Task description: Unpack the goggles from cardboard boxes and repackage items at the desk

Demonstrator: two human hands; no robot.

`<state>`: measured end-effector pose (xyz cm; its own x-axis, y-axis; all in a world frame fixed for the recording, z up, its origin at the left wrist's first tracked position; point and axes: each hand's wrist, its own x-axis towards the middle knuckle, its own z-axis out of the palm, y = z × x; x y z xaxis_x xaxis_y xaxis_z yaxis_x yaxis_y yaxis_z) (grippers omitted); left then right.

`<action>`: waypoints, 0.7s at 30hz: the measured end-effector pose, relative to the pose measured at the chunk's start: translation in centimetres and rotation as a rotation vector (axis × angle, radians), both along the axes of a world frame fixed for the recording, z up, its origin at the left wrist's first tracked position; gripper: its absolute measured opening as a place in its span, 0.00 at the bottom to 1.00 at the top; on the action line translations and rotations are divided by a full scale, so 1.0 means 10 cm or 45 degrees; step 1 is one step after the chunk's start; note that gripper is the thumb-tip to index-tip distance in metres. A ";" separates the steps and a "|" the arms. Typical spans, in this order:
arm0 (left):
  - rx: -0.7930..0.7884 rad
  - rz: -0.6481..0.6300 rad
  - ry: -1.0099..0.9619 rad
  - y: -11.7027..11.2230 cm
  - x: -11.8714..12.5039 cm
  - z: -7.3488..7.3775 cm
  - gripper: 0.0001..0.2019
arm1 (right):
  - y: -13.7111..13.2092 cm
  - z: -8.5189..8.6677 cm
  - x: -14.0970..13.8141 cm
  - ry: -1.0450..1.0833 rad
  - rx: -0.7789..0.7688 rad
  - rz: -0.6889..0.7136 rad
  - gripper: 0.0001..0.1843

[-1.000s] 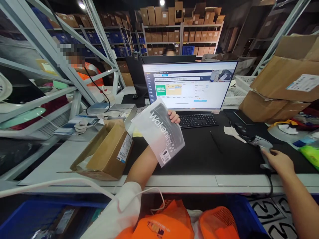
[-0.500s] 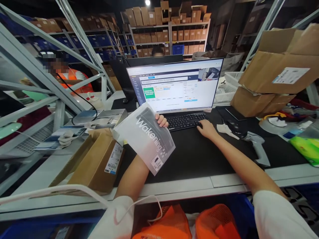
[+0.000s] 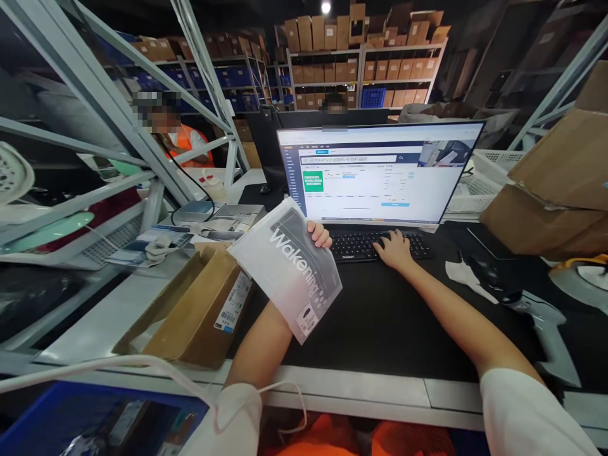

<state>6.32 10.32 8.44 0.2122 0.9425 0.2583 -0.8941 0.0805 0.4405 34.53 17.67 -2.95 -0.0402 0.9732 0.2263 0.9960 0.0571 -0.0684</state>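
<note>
My left hand grips a frosted white plastic pouch printed "Wakening", holding it upright above the black desk mat; only the fingertips show past its edge. My right hand rests on the black keyboard with its fingers spread over the keys. Behind the keyboard stands a lit monitor showing a software page. An open brown cardboard box with a barcode label lies tilted just left of the pouch.
A grey handheld scanner lies on the mat at the right, near stacked cardboard boxes. Grey metal racking crosses the left side. A person in an orange vest sits beyond it. A blue bin is below the desk edge.
My right hand left the scanner at the right and moved to the keyboard, where it now rests. The left hand kept holding the pouch. The screen contents changed.
</note>
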 end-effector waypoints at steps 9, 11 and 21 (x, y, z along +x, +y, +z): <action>-0.012 -0.021 0.024 0.05 0.05 -0.05 0.24 | -0.08 -0.09 -0.07 0.075 0.083 -0.054 0.31; -0.007 -0.024 0.047 0.09 0.05 -0.07 0.25 | -0.10 -0.12 -0.08 0.104 0.075 -0.048 0.31; -0.038 0.078 0.061 0.16 0.05 -0.14 0.22 | -0.18 0.04 -0.03 0.079 -0.100 -0.073 0.32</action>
<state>6.82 11.88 7.09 0.1654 0.9611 0.2212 -0.8756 0.0399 0.4813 34.24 15.83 -2.53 0.0280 0.9884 0.1494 0.9912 -0.0081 -0.1324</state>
